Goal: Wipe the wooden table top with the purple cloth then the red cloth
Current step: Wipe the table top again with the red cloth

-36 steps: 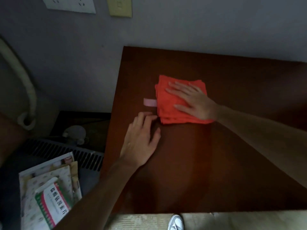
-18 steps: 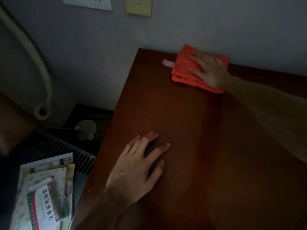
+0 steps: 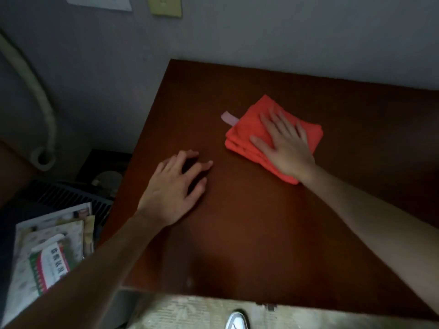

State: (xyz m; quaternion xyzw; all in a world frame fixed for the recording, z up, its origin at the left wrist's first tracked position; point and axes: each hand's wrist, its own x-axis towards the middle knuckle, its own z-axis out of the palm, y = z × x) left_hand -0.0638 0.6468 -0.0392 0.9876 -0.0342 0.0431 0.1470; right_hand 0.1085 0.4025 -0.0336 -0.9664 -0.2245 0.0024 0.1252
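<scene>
Pale hose (image 3: 35, 91) hanging left of the left hand; papers and a printed box (image 3: 51, 260) lying below-left; white shoe (image 3: 236, 321) showing beneath both hands.

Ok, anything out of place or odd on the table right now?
Nothing stands out. The folded red cloth lies flat on the dark wooden table top under the right hand, its pale tag sticking out; the left hand rests on bare wood.

— What is the room like?
— Dim. A grey wall (image 3: 261, 32) carries a white socket plate (image 3: 99, 2) and a yellowish switch plate (image 3: 165, 6).
— And lower down?
— A pale hose (image 3: 35, 91) at left, a dark grille (image 3: 69, 195), stacked printed boxes (image 3: 47, 252).
</scene>
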